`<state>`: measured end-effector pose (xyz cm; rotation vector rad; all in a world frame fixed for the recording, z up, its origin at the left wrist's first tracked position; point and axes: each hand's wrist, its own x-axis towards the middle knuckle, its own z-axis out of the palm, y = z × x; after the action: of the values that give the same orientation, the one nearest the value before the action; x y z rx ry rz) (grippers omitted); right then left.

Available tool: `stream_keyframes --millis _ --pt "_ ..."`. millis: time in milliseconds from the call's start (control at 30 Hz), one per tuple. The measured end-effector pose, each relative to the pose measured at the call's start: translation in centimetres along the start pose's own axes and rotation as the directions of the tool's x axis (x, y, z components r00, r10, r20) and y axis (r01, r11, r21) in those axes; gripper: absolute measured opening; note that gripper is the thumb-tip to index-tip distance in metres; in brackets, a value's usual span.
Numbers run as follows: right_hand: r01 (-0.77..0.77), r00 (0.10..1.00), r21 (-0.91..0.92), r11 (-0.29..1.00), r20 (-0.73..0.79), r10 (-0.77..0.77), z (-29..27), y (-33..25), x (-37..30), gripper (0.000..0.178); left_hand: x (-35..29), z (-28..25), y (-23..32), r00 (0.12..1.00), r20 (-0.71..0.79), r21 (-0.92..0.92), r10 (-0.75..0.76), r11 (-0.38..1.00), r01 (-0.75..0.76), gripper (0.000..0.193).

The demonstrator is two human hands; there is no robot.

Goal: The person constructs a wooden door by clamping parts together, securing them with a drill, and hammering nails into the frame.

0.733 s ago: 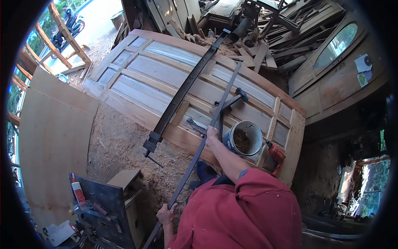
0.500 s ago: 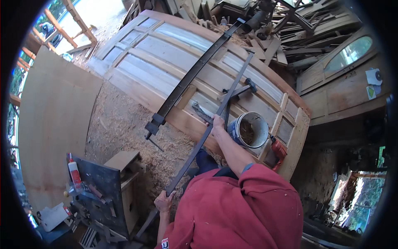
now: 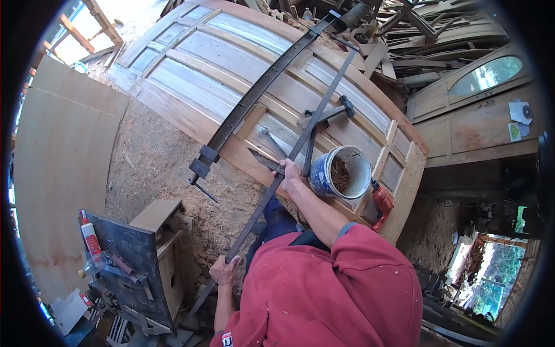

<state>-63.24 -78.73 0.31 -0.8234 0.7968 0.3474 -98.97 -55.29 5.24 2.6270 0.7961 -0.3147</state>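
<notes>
A long dark metal bar clamp [image 3: 325, 104] slants from beside my lower body across a wooden panelled door [image 3: 173, 101]. My left hand [image 3: 224, 270] is closed round its near part, over the shavings. Farther along, at the door's near edge, my right hand [image 3: 291, 175] grips the same bar. Its far end reaches the door's far edge. Another bar clamp [image 3: 254, 95], with a screw handle at its near end, lies across the door to the left. Next to the bar are a hammer [image 3: 346, 106], a wrench [image 3: 273, 140] and a pointed dark tool [image 3: 263, 159].
A white-and-blue bucket [image 3: 328, 176] with wood scraps stands on the door by my right forearm, beside a red drill [image 3: 381, 199]. At left are a plywood sheet [image 3: 66, 156] and a dark-topped stand [image 3: 130, 248] with a glue bottle [image 3: 91, 237]. Scrap wood [image 3: 428, 63] lies piled behind.
The held bar clamp has moved away from me, its far end now at the door's far edge. Both hands stay on it. The view has shifted slightly.
</notes>
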Motion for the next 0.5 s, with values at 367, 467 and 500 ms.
stream_keyframes --millis 367,467,500 --pt "0.101 0.969 -0.097 0.99 -0.215 -0.12 1.0 -1.6 -0.4 0.018 -1.2 -1.9 1.6 0.995 0.094 -0.063 0.028 0.998 -0.022 0.064" --pt "0.11 0.97 -0.101 0.989 -0.205 -0.129 1.5 -2.7 -0.9 0.016 -1.1 -2.1 1.9 0.995 0.09 -0.096 0.04 0.995 -0.031 0.065" --pt "0.11 0.975 -0.102 0.989 -0.181 -0.127 1.7 -2.8 -1.4 0.015 -1.2 -2.1 1.9 0.995 0.086 -0.106 0.041 0.994 -0.032 0.065"
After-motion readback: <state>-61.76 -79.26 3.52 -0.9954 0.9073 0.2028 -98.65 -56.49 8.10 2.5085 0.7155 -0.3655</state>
